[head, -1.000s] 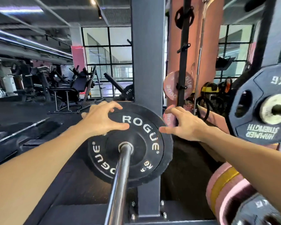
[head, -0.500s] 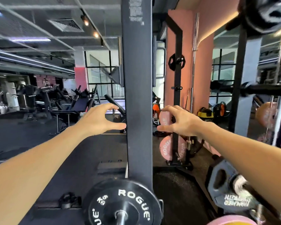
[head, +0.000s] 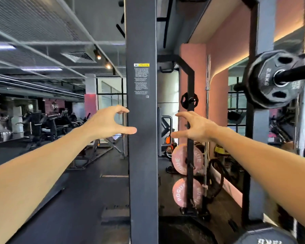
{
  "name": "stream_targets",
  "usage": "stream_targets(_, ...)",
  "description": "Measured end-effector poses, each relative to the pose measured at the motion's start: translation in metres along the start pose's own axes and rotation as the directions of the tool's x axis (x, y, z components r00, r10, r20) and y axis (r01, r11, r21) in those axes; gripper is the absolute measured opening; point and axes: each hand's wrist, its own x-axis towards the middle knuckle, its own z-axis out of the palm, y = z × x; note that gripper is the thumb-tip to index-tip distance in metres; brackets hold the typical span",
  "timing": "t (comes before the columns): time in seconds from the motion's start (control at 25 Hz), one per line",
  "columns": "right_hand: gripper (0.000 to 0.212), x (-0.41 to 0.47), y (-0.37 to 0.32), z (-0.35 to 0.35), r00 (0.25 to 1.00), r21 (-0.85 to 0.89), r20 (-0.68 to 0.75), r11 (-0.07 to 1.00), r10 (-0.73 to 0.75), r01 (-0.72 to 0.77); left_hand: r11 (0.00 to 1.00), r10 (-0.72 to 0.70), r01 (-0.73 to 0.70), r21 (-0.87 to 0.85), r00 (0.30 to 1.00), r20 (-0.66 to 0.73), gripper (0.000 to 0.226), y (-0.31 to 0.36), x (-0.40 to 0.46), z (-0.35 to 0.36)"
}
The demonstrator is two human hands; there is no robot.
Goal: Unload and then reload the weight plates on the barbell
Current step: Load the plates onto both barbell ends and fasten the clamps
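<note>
My left hand [head: 106, 123] and my right hand [head: 196, 126] are held out at chest height on either side of a dark grey rack upright [head: 142, 155]. Both hands are open with curled, spread fingers and hold nothing. The black Rogue plate and the barbell I stood at are out of view below the frame. A black 2.5 kg plate [head: 269, 80] hangs on a peg at the upper right. The edge of another black plate [head: 264, 236] shows at the bottom right corner.
Two pink Rogue plates [head: 180, 159] are stored on a dark post [head: 190, 155] behind the upright. A small black plate [head: 189, 100] sits higher on that post. Benches and machines [head: 48, 127] stand across the dark floor at left. A pink wall [head: 224, 85] is at right.
The view has swung upward: the Rogue plate and barbell dropped out of the bottom of the frame. Both hands came off the plate and stay raised and open beside the upright.
</note>
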Motion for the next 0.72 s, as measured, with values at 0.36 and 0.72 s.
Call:
stream_targets(0.36,0.097,-0.05,0.021,-0.049,0.995,-0.073,0.018,0.993,0.097,-0.096,0.995,0.067,-0.062,-0.081,0.996,0.063,0.085,0.047,0.01,0.011)
stream_targets(0.72,0.096,-0.168,0.086,-0.141,0.936,-0.135,-0.033,0.927,0.35,-0.351,0.955,0.233,-0.197,-0.221,0.961,0.151,0.099,0.157,0.016,0.058)
